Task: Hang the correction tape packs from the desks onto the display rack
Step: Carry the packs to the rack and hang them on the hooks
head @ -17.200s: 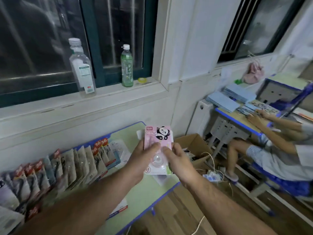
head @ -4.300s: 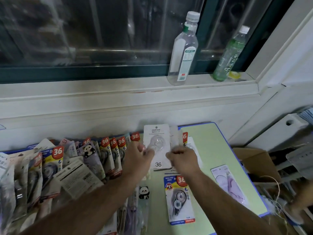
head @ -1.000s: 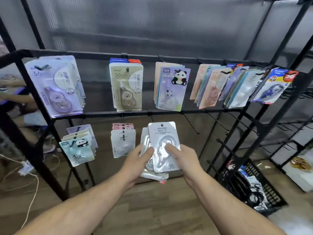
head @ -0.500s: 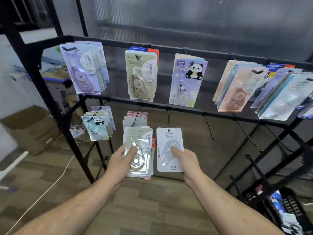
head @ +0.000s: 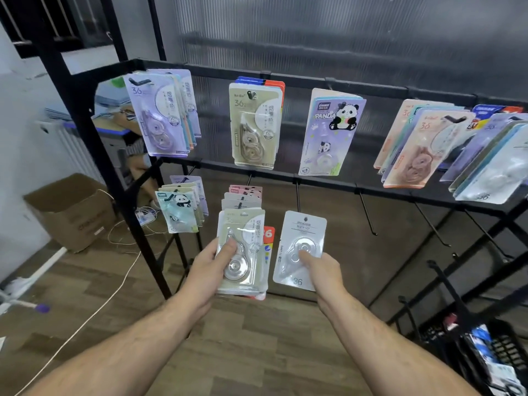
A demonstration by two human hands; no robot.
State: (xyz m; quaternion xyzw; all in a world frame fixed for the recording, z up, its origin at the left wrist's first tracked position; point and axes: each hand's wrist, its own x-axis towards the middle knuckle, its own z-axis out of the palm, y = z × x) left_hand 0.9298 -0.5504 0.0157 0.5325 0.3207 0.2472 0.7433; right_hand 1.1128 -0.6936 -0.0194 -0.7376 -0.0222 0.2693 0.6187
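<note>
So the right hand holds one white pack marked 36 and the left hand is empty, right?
Not quite: the left hand is not empty; it grips a stack of packs. The head view shows it. The right hand does hold one white pack marked 36.

Body in view: two bare hands, two bare forearms.
On my remote feed, the left hand [head: 210, 267] and right hand [head: 323, 270] are uncovered across thumb, knuckles and wrist. The left forearm [head: 128, 347] and right forearm [head: 385, 344] are bare from the wrist to the lower frame edge, each with fine hair along its upper surface.
</note>
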